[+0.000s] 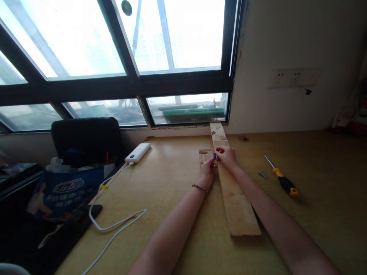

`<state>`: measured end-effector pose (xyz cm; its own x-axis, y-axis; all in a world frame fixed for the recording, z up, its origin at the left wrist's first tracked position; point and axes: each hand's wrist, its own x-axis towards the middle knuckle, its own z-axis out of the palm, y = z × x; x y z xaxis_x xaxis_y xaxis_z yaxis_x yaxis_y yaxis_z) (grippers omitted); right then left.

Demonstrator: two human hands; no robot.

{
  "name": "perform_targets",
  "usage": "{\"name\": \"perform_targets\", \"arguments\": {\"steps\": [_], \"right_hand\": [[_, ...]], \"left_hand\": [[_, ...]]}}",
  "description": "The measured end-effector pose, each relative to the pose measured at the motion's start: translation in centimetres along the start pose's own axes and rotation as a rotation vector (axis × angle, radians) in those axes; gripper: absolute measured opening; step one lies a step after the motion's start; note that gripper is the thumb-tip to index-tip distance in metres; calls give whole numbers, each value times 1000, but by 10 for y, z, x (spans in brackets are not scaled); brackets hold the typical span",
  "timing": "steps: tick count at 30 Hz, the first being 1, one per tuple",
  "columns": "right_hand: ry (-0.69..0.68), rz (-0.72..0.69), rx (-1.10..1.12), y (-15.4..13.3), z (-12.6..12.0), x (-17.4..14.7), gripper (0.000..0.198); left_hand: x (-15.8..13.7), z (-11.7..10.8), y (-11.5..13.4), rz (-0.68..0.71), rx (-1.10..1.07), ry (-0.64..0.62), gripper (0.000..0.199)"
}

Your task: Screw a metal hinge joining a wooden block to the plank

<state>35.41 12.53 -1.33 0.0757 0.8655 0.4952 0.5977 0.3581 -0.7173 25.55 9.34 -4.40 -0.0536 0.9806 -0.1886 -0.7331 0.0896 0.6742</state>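
Note:
A long wooden plank (pixel 237 210) lies on the table, running from near me toward the window. Against its left side is a short wooden board (pixel 204 156), partly covered by my left hand (pixel 207 171). Where the two pieces meet, a small dark metal piece (pixel 215 156) shows between my fingers; its exact kind is too small to tell. My left hand is closed at the metal piece from the near left side. My right hand (pixel 227 156) rests over the plank, thumb and fingers pinched on the same piece.
On the right of the table (pixel 177 214) lie a yellow-and-black screwdriver (pixel 282 179) and several screws (pixel 263 175). A white power bank (pixel 138 152) with a white cable (pixel 114 228) is at the left edge. Beyond that edge stand a black chair (pixel 87 137) and a blue bag (pixel 69 191).

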Motion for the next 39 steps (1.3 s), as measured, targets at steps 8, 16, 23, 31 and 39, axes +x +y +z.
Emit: {"name": "perform_targets", "arguments": {"steps": [8, 16, 23, 31, 39], "right_hand": [[4, -93, -74, 5, 2, 2, 13], [-24, -58, -54, 5, 2, 1, 13], [-46, -12, -56, 5, 0, 1, 15], [-47, 88, 168, -2, -20, 1, 32], [-113, 208, -290, 29, -156, 11, 8]], "left_hand": [[1, 1, 0, -4, 7, 8, 15], [-3, 2, 0, 23, 36, -9, 24], [1, 0, -3, 47, 39, -11, 28], [3, -3, -5, 41, 43, -11, 25], [3, 0, -4, 8, 56, 37, 21]]}}
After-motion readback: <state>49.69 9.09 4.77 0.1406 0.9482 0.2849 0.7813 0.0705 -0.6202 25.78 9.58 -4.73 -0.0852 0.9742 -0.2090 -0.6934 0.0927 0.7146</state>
